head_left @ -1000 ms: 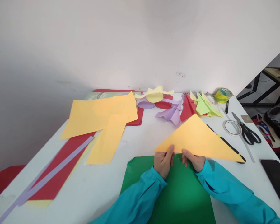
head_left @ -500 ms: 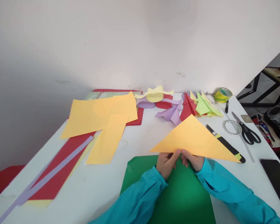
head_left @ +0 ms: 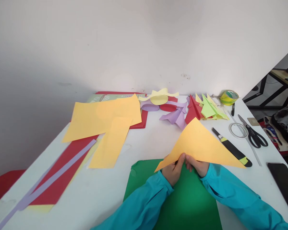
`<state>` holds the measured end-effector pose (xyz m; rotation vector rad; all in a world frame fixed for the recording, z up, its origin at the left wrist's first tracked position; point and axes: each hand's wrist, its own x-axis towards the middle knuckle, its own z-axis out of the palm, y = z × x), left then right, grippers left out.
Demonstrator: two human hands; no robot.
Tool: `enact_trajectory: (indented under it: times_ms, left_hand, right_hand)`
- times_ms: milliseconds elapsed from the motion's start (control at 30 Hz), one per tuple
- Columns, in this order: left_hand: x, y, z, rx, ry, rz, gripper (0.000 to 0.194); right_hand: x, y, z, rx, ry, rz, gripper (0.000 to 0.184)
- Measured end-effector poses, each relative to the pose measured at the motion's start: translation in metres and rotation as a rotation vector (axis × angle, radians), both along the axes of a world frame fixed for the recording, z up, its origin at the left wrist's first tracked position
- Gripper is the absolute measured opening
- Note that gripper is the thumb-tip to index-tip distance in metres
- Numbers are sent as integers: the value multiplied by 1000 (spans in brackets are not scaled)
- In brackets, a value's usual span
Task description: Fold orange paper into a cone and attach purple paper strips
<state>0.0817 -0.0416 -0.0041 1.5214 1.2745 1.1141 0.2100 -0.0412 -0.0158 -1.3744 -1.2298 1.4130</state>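
L hand point(head_left: 172, 172) & R hand point(head_left: 198, 166) pinch orange paper triangle point(head_left: 201, 143) mid-edge; L tip droops; best keep tension even w/ light grip.

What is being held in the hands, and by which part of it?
The orange paper triangle: the left hand and the right hand pinch it close together, along its long near edge.
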Motion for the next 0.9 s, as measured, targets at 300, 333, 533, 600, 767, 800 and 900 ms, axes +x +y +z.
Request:
enact_trajectory:
  times_ms: [300, 333, 533, 600, 767, 800, 900]
  left_hand:
    - [-1, 0, 1, 60, 105, -30, 34]
    - [-1, 1, 1, 59, 102, -27, 32]
    - [0, 0, 0, 6, 62, 21, 38]
    - [0, -2, 1, -42, 36, -16, 44]
    - [2, -2, 1, -1, 27, 88, 32]
    - [3, -1, 1, -3, 19, 100, 31]
    - [2, -1, 1, -100, -35, 47, 41]
  right_hand:
    - [2, -1, -3, 43, 6, 8, 49]
    - [1, -1, -1, 47, 3, 20, 48]
    - [0, 0, 5, 11, 13, 23, 50]
    - [2, 1, 4, 0, 49, 52, 51]
    - [8, 1, -1, -6, 39, 103, 47]
    - [7, 1, -1, -12, 23, 103, 47]
    - [5, 0, 0, -30, 17, 83, 49]
